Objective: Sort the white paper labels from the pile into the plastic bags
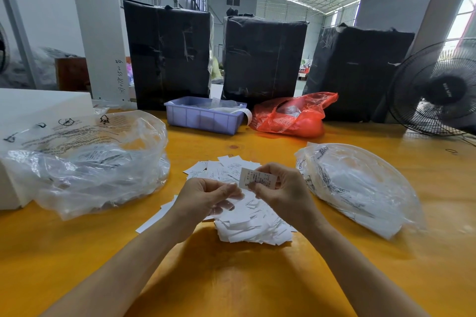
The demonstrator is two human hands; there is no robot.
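Head view.

Item in hand: single white label, pinched upright in right hand, thumb and forefinger closing on its right edge, print facing the camera. Being read before sorting, by the look of it. Hovering just above the pile, at centre of bench.

Left hand: fingers curling inward, tips meeting near the label's lower left corner; gripping a further label or merely steadying this one — impossible to tell. Both forearms entering from 6 o'clock, converging over the pile, wrists raised off the bench.

Pile: loose white labels, fanning out towards 12 o'clock and heaping towards 6 o'clock beneath the hands.

Left plastic bag: lying at 9 o'clock from the pile, mouth slumping open, labels showing inside. Right plastic bag: lying at 3 o'clock, flatter, already holding white labels, mouth position unclear.

Doing the step well, as a judgement: keeping one label only between the fingertips, separating any clinging second sheet with the left hand; reading the print fully before choosing a side; carrying the label well inside the bag's mouth before letting go, since thin paper drifting beside a fan at 2 o'clock is a risk.

Also present, at 12 o'clock: lilac tray, red bag, three black-wrapped parcels.
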